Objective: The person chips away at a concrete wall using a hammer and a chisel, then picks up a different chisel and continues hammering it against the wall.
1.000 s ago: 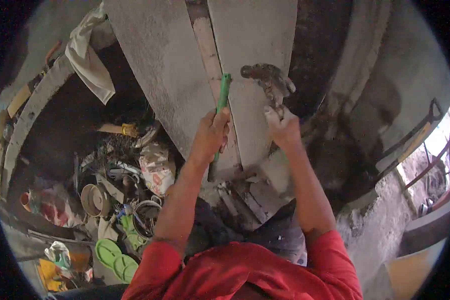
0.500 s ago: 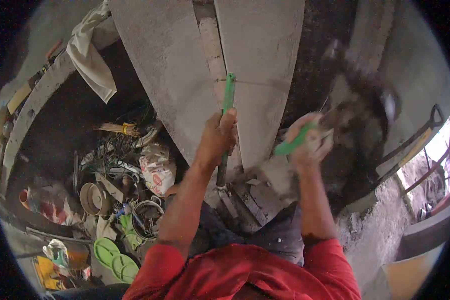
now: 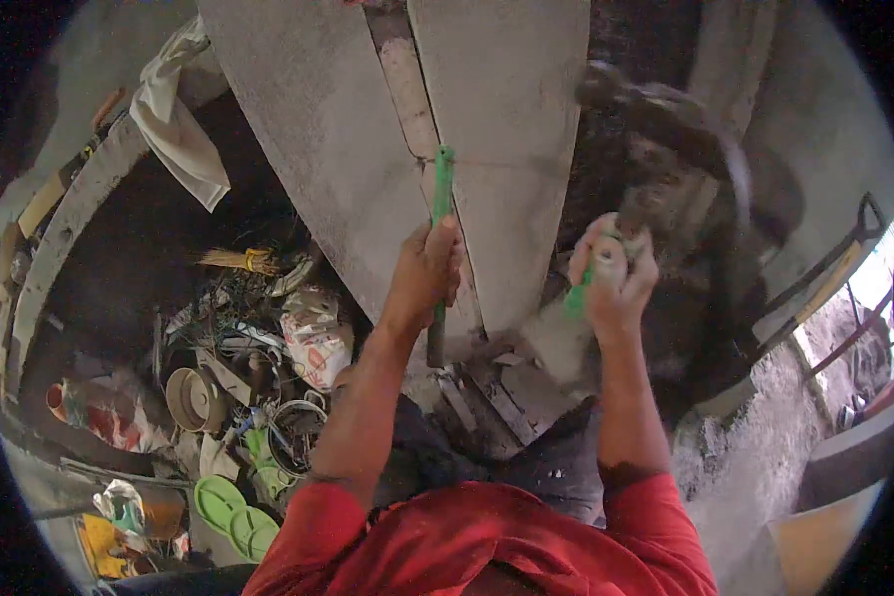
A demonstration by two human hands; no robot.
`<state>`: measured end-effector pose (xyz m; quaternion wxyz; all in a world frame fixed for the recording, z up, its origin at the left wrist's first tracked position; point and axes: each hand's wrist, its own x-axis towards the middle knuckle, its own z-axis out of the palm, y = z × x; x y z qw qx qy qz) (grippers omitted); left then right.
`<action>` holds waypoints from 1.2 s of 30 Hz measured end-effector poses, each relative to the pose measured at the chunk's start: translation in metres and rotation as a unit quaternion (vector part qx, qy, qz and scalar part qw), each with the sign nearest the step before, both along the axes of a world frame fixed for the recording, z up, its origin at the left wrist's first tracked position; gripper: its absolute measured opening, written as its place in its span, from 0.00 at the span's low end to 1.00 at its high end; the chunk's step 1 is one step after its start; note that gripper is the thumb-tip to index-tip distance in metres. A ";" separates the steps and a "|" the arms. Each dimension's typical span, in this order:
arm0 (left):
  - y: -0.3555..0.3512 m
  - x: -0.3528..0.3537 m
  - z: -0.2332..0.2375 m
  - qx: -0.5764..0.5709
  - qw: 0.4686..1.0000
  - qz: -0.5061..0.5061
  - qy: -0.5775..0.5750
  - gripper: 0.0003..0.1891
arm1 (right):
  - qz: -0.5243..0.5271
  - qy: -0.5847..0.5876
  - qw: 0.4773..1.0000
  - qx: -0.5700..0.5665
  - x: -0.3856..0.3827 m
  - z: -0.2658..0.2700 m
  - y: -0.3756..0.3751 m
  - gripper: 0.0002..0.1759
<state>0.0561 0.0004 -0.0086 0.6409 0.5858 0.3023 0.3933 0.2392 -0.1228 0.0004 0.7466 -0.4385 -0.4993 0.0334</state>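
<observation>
My left hand [image 3: 431, 263] is closed around the middle of an upright bar [image 3: 443, 189]. The bar has a green upper part with a hole near its tip and a dark lower end. My right hand [image 3: 614, 268] grips the green handle of a hammer [image 3: 670, 104], raised to the right. Motion blurs the hammer's dark head, which has a blunt left end and a curved right end. Behind the bar, two grey slabs [image 3: 512, 89] lie side by side with a narrow gap between them.
A heap of wires, a white plastic bag [image 3: 316, 336], a round brown pan [image 3: 195, 399] and green lids [image 3: 219, 503] lie at the left. White cloth [image 3: 174, 129] hangs over the curved ledge. A shovel [image 3: 826, 288] leans at the right.
The hammer has turned in my right hand, so its handle stands more upright and its head shows farther left. My left hand and the bar have shifted slightly left in view.
</observation>
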 end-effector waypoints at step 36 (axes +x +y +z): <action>0.022 -0.047 0.007 0.445 0.809 0.226 0.310 0.15 | -0.021 -0.117 0.970 -0.211 -0.005 0.035 -0.008 0.16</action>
